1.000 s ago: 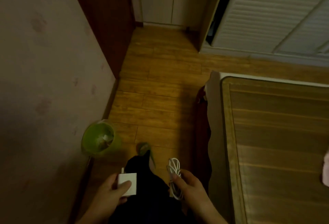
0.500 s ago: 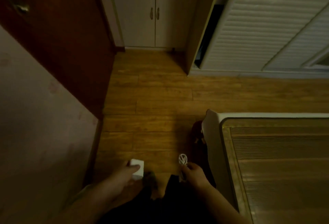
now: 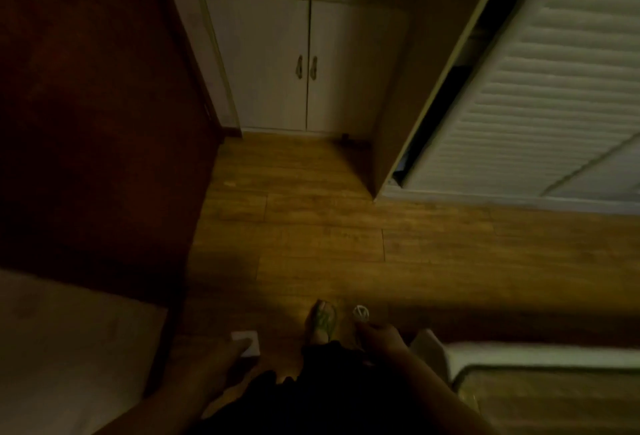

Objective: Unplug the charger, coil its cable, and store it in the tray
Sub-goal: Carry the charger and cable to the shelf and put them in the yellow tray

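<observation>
Here, left hand (image 3: 225, 353) gripping charger (image 3: 246, 341), right hand (image 3: 379, 336) pinching coiled cable (image 3: 361, 313)

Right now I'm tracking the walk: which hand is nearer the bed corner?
Right. The right hand, holding the coiled cable, is just beside the bed corner; the left hand, holding the charger, is far across.

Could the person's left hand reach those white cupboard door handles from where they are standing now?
Probably not. The left hand is low, holding the white charger block, and the cupboard handles lie across open wooden floor. Nothing blocks the way; they look too far.
</observation>
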A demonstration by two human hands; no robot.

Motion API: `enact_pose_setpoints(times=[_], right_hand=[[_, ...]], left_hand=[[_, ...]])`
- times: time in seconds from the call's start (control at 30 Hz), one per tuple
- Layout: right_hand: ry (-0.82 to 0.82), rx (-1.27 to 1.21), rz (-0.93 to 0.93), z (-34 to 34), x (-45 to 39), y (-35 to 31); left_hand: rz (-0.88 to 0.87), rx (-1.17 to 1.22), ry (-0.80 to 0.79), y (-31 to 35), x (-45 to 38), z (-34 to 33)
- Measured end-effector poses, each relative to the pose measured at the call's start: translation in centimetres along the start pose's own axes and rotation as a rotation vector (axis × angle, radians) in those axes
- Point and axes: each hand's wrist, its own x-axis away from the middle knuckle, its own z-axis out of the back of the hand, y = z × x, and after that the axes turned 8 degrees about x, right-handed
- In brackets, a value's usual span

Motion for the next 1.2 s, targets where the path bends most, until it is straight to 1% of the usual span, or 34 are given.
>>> enact_pose_setpoints(times=[0.07, 0.17, 0.23, 0.33, 0.43, 0.6, 0.77, 0.83, 0.93, 1.0, 1.1, 1.2], right_hand=[[0.000, -0.066, 0.048, 2.7, -2.2, -5.7], [-0.019, -0.143, 0.162, 6.0, -4.7, -13.6], [-0.012, -0.199, 0.227, 7.7, -5.9, -18.1], [-0.036, -0.285, 0.315, 9.3, -7.4, -24.5], [-0.048, -0.332, 0.329, 10.1, -9.9, -30.6], [0.036, -0.383, 0.333, 10.4, -14.1, -41.5], [0.116, -0.458, 0.312, 11.0, -17.4, -51.6], [0.121, -0.452, 0.337, 11.4, -18.9, -54.9], [0.135, -0.490, 0.359, 12.9, -21.4, -59.8], [0.118, -0.482, 0.394, 14.3, -22.7, -62.9], [0.082, -0.397, 0.432, 16.6, -25.2, -68.1], [0.065, -0.374, 0.494, 18.2, -27.6, -73.6]], left_hand=[[-0.027, 0.042, -0.030, 5.1, -0.8, -3.8], [-0.150, 0.071, -0.042, 12.2, -1.4, -9.0], [-0.235, 0.068, -0.081, 16.4, -1.6, -11.7], [-0.378, 0.009, -0.046, 22.6, -2.3, -15.0], [-0.479, -0.052, -0.029, 29.3, -3.7, -18.6], [-0.618, -0.181, -0.033, 42.6, -7.3, -24.1], [-0.750, -0.291, -0.092, 55.6, -9.7, -27.9], [-0.808, -0.317, -0.135, 60.0, -10.4, -29.6], [-0.916, -0.278, -0.223, 66.3, -11.3, -33.1], [-0.990, -0.293, -0.204, 70.0, -12.0, -35.4], [-1.016, -0.239, -0.156, 75.1, -13.8, -38.6], [-0.952, -0.161, -0.068, 79.3, -16.0, -40.7]])
